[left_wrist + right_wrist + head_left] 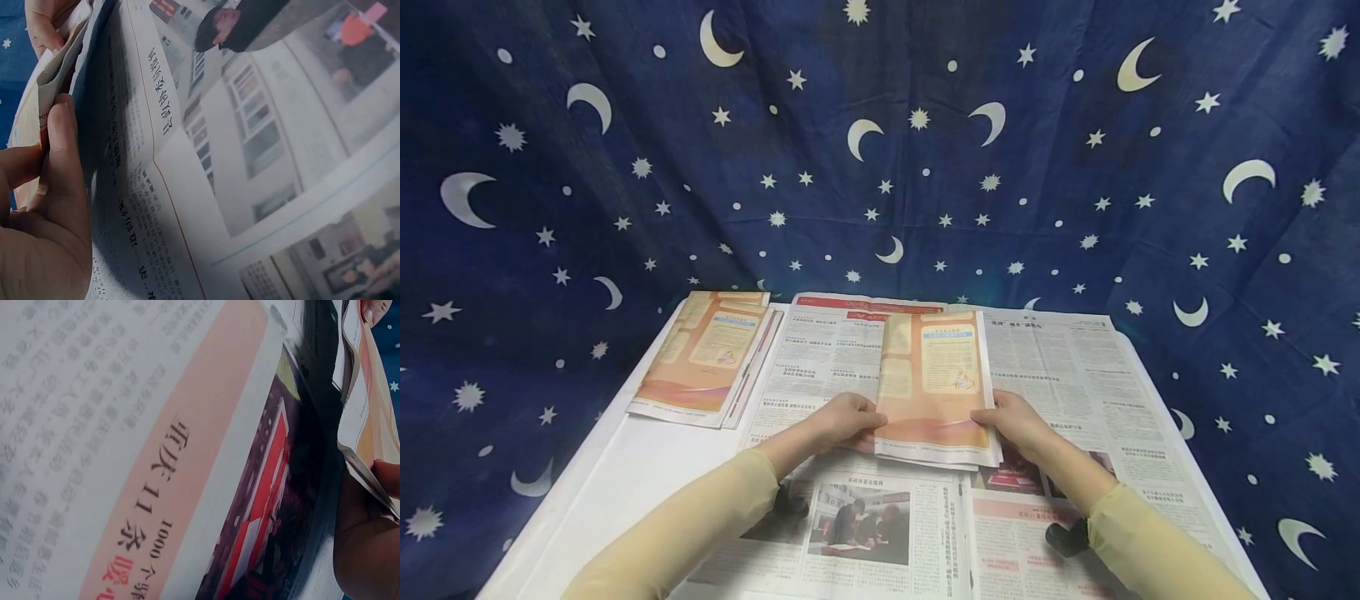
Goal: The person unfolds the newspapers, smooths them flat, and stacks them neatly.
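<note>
Both hands hold a folded newspaper [932, 392] with an orange printed face, above a spread of open newspaper sheets [820, 375]. My left hand [852, 421] pinches its left edge near the lower corner, thumb on top and fingers beneath. On the opposite edge, my right hand [1011, 421] pinches it the same way. In the left wrist view the folded layers [56, 87] show between the left thumb and fingers. The right wrist view shows the layered edge [356, 425] raised off the sheet below, with the right hand [369, 537] at its corner.
A stack of similar folded newspapers [700, 358] lies at the table's left. The white table [602, 483] shows on the left side. A dark blue curtain [880, 167] with moons and stars hangs right behind the table.
</note>
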`<state>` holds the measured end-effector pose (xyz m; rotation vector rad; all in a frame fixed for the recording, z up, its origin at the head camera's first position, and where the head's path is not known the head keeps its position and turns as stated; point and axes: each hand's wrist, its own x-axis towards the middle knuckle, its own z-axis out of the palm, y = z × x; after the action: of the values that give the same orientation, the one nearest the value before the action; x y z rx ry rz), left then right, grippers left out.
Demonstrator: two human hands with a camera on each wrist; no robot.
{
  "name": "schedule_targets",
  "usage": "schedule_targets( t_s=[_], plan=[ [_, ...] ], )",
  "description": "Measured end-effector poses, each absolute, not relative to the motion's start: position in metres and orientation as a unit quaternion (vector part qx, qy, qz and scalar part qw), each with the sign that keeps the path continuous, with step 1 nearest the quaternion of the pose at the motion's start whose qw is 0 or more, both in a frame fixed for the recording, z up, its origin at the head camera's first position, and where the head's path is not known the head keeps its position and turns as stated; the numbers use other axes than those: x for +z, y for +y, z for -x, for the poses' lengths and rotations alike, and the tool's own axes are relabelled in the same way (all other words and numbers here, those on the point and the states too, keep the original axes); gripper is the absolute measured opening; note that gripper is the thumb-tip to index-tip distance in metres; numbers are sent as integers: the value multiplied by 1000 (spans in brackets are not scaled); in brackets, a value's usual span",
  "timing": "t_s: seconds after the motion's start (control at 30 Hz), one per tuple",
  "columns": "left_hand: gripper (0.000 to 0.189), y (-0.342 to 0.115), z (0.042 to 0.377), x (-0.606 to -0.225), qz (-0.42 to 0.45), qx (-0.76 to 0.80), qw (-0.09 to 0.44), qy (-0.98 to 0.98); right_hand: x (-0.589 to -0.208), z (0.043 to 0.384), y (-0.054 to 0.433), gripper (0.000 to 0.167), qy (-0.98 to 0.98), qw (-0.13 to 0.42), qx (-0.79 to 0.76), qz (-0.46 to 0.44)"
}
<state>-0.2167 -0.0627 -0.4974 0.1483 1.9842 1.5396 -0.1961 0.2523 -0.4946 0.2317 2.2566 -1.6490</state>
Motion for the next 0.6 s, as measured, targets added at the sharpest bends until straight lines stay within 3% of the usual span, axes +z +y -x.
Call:
schedule_targets(
  t_s=[0.6],
  plan=[
    [18, -38, 225, -497, -64, 568, 298, 764, -494, 201, 271, 55, 833, 146, -525, -98]
  ],
)
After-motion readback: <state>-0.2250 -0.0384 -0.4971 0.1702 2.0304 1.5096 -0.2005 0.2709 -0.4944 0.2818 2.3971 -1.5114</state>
